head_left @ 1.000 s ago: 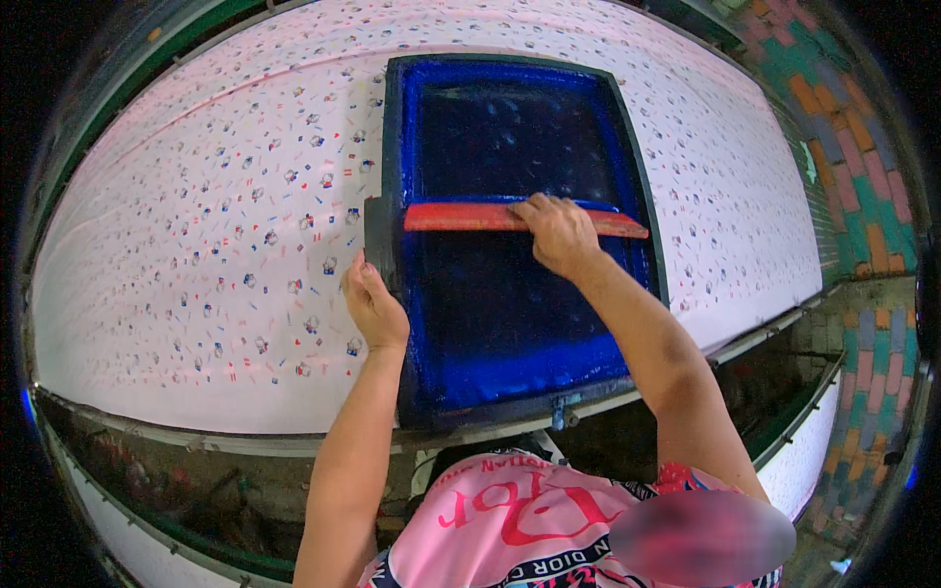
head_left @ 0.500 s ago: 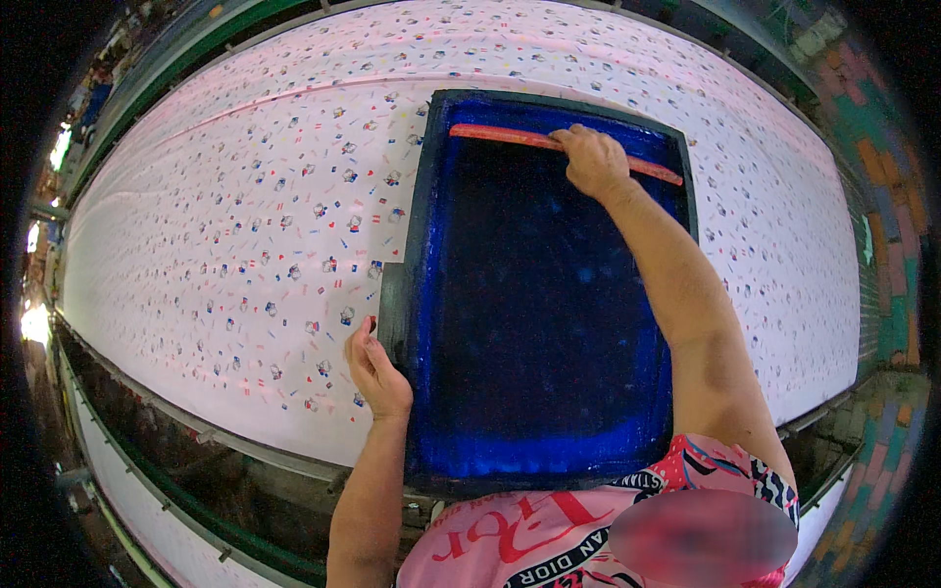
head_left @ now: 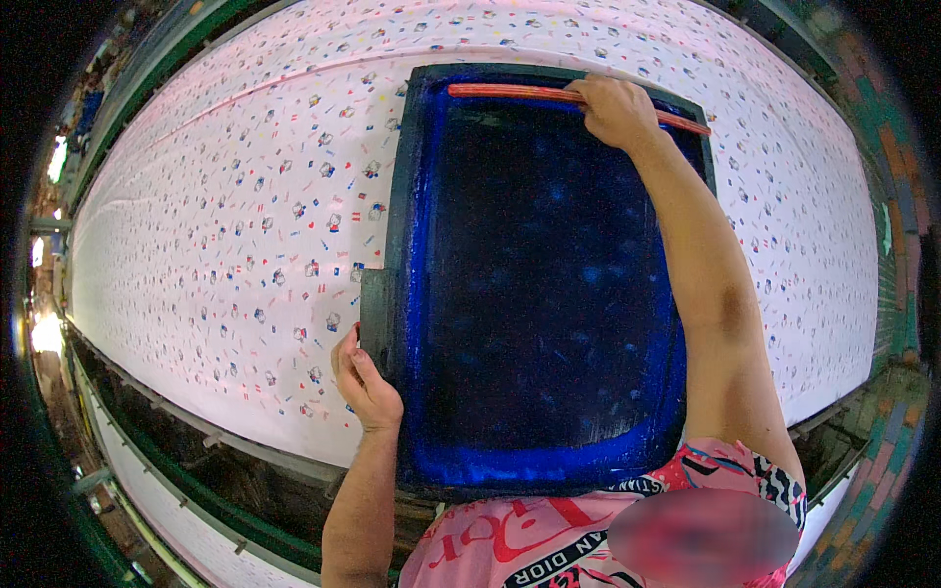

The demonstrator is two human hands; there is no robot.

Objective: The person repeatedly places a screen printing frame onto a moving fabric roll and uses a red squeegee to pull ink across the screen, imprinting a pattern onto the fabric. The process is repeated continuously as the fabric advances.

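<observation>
A large screen-printing frame lies on printed white cloth, its dark mesh bordered with wet-looking blue ink. My right hand grips a long reddish squeegee near the frame's far end; the blade reaches almost from side to side. At the left edge, my left hand has its fingers curled against the dark block that juts from the frame. Parts of its fingertips are hidden there.
White cloth with small coloured figures covers a long table on both sides of the frame. The table's near rail runs along the front, above a dark gap. Coloured paving shows at the far right.
My right hand has moved farther away with the squeegee, up to the frame's far end. The frame and my left hand appear slightly shifted in the view, still side by side.
</observation>
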